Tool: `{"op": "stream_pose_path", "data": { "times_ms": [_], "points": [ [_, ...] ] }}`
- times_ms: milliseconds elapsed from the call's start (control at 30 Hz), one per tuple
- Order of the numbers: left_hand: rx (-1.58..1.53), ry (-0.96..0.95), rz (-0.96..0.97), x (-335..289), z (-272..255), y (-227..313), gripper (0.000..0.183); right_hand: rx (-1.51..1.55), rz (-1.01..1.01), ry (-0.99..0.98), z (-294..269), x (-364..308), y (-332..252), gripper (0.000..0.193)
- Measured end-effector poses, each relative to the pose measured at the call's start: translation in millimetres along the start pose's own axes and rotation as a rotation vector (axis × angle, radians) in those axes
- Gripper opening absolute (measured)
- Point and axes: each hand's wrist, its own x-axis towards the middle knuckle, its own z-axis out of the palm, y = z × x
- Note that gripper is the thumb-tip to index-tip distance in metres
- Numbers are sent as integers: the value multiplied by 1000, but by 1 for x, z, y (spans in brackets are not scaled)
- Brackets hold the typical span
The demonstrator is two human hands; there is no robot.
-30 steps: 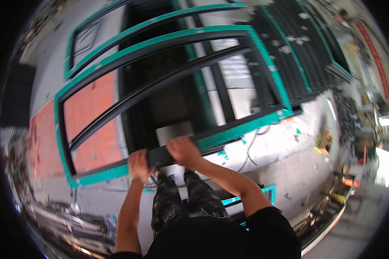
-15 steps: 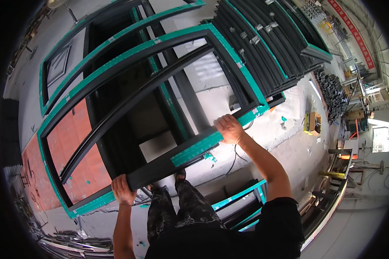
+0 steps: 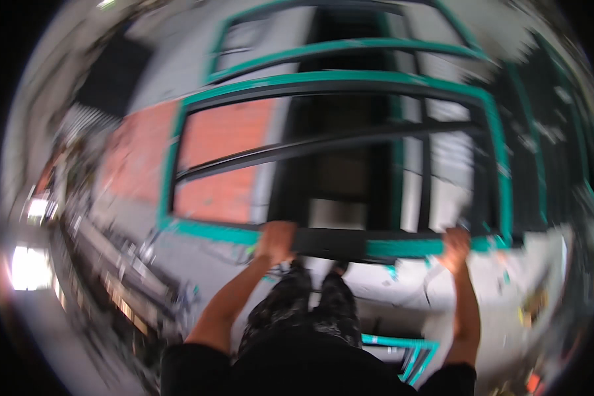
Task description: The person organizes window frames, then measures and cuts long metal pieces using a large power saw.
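My left hand (image 3: 275,239) and right hand (image 3: 455,245) clench the near rail of a large teal-taped black metal window frame (image 3: 336,86), its long axis running crosswise before me.

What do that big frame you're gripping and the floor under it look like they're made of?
The frame looks like dark metal profile, probably aluminium, with teal protective film along its outer edges; motion blur leaves the finish open. The left hand and right hand both grip its near rail. The floor looks like pale grey concrete, matt, with an orange-red patch that could be paint or a sheet.
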Motion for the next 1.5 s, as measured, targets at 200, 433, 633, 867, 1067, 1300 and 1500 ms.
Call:
{"op": "stream_pose_path", "data": {
  "times_ms": [200, 433, 633, 867, 1067, 1300, 1500],
  "points": [
    [-116, 430, 75, -13, -5, 15, 78, -78, 203, -301, -20, 10, -4, 80],
    [-226, 541, 72, -21, -3, 6, 81, -194, 188, -393, -30, 47, -39, 73],
    [-469, 613, -44, -118, 8, -32, 68, -613, 527, -689, -14, 88, -115, 83],
    [-722, 431, -648, -272, 92, -208, 43, -386, 345, -812, 32, 194, -376, 69],
    [-628, 563, -772, -361, 104, -359, 31, 349, 352, -303, 89, 306, -547, 37],
    [-693, 624, -806, -369, 131, -442, 26, 1118, 1280, -234, 222, 385, -535, 28],
    [-845, 540, -651, -341, 144, -508, 27, 1058, 1910, 248, 290, 435, -509, 44]
  ]
}}
